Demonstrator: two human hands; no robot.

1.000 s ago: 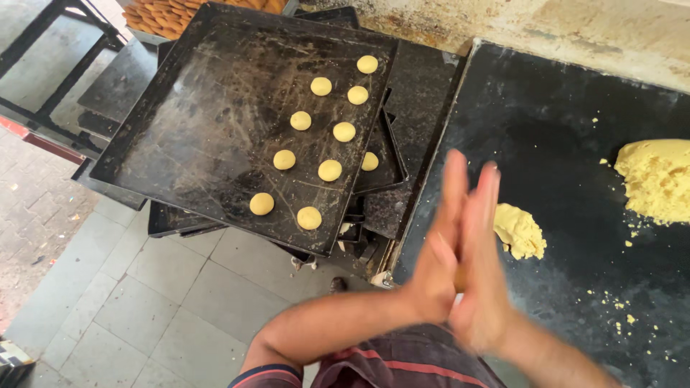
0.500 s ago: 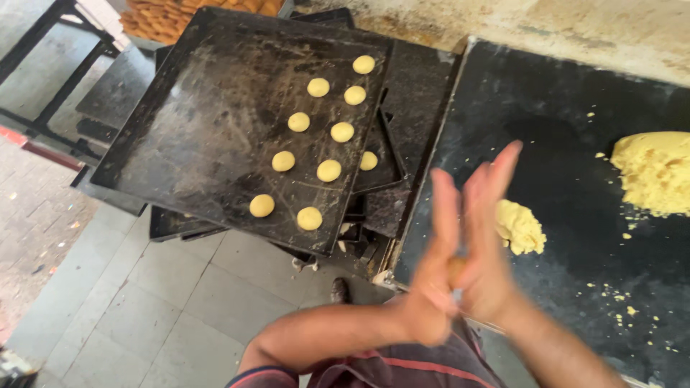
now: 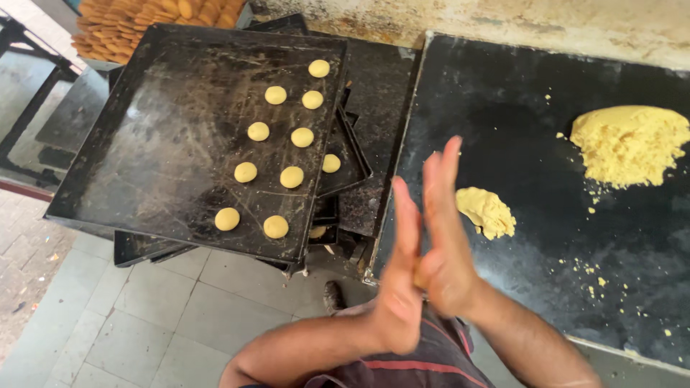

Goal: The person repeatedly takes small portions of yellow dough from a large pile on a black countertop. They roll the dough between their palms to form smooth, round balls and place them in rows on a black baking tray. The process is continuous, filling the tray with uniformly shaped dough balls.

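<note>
My left hand (image 3: 399, 284) and my right hand (image 3: 445, 230) are pressed palm to palm over the near edge of the black worktop (image 3: 546, 151), fingers straight. A small piece of yellow dough (image 3: 417, 271) shows between the palms, mostly hidden. A small lump of dough (image 3: 487, 211) lies on the worktop just right of my hands. A large dough pile (image 3: 629, 146) sits at the far right. To the left, a black baking tray (image 3: 158, 144) carries several round flattened dough pieces (image 3: 291, 177) in two rows.
More black trays (image 3: 359, 93) are stacked under and behind the top one. A tray of baked biscuits (image 3: 151, 14) shows at the top left. Dough crumbs (image 3: 596, 273) dot the worktop. Grey floor tiles (image 3: 144, 323) lie below, a dark metal frame (image 3: 29, 79) at left.
My palms have kept sliding against each other; the right hand's fingers moved forward over the left. The view has shifted slightly, with the tray a little farther left.
</note>
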